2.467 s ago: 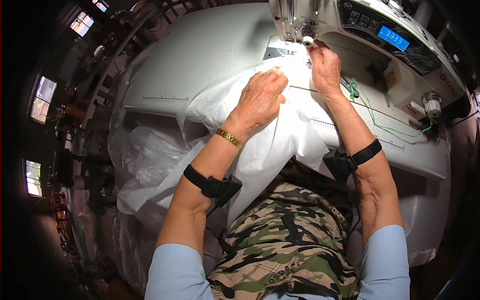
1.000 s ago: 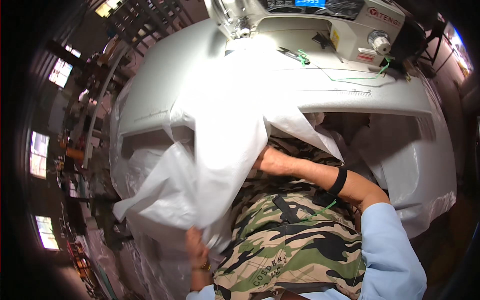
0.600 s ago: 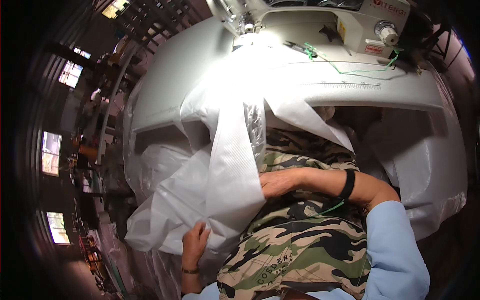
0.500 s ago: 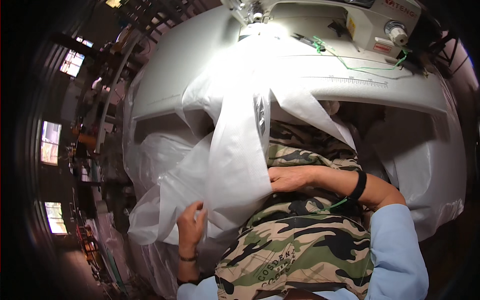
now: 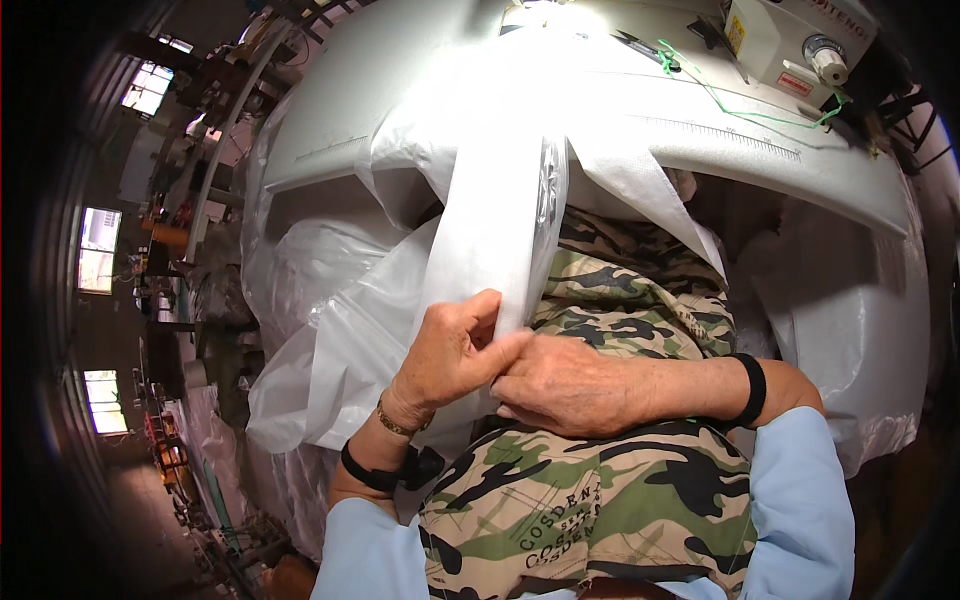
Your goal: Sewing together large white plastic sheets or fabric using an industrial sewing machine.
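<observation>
A long strip of white woven fabric (image 5: 487,230) hangs from the sewing machine table toward my lap. At its lower end my left hand (image 5: 452,355) is closed on the fabric's edge, thumb and fingers pinching it. Right beside it my right hand (image 5: 565,385) also grips the fabric, its fingers curled and the two hands touching. A clear plastic edge (image 5: 549,190) runs along the strip's right side. The fabric's upper part lies under the bright light of the sewing machine (image 5: 800,50). The fabric inside my fingers is hidden.
Green thread (image 5: 715,95) and small dark snips (image 5: 640,45) lie on the white machine table (image 5: 700,135). Another white fabric flap (image 5: 650,190) hangs to the right. Crumpled white sheeting (image 5: 320,300) drapes at the left. A camouflage apron (image 5: 620,490) covers my lap.
My left hand has moved up and right from beside the sheeting and now grips the fabric next to my right hand. The strip has been drawn narrower. The view has shifted slightly.
</observation>
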`<state>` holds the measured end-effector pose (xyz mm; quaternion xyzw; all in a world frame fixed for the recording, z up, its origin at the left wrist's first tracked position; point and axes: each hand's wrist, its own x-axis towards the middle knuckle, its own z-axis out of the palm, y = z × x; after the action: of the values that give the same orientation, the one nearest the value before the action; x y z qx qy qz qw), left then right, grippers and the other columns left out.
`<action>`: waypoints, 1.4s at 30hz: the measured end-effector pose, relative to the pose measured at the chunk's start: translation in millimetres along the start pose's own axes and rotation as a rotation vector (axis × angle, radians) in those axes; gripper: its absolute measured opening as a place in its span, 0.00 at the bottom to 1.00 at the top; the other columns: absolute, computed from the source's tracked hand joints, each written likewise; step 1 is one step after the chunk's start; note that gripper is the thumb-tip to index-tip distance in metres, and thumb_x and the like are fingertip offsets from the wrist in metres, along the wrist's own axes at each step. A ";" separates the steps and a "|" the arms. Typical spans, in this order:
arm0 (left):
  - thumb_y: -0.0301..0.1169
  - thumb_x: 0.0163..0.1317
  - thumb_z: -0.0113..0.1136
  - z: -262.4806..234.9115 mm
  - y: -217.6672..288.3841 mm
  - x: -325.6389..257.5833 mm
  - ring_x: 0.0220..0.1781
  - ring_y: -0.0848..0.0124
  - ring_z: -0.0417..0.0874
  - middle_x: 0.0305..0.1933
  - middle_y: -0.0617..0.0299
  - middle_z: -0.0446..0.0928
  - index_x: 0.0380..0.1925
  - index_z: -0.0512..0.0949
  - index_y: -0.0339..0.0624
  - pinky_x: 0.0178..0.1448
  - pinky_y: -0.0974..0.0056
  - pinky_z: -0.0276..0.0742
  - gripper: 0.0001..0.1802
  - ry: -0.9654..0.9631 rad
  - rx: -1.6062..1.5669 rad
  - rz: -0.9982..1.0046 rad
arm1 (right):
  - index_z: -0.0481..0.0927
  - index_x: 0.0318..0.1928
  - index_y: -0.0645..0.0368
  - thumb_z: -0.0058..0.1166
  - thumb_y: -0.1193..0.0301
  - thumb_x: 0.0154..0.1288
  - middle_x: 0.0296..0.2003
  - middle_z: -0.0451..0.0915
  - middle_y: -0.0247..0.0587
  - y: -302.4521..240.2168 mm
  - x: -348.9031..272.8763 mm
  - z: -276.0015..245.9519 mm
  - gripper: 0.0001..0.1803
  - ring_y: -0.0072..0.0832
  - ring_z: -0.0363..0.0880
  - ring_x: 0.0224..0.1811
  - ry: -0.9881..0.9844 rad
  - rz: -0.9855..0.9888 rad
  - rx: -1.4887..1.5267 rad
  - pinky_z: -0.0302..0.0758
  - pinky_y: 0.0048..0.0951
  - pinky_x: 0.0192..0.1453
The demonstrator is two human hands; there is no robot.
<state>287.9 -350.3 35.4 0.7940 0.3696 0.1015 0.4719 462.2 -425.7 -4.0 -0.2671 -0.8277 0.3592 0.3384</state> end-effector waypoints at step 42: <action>0.25 0.65 0.64 -37.0 -9.6 4.0 0.31 0.87 0.75 0.31 0.71 0.79 0.35 0.79 0.37 0.37 0.78 0.70 0.04 0.378 -0.448 0.102 | 0.75 0.41 0.63 0.52 0.72 0.70 0.34 0.83 0.38 10.5 -3.5 -13.9 0.06 0.22 0.80 0.37 0.311 0.354 0.697 0.76 0.27 0.48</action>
<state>267.2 -319.9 46.4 0.6547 0.3789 0.3502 0.5523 476.9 -416.1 -6.3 -0.3257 -0.5372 0.6258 0.4623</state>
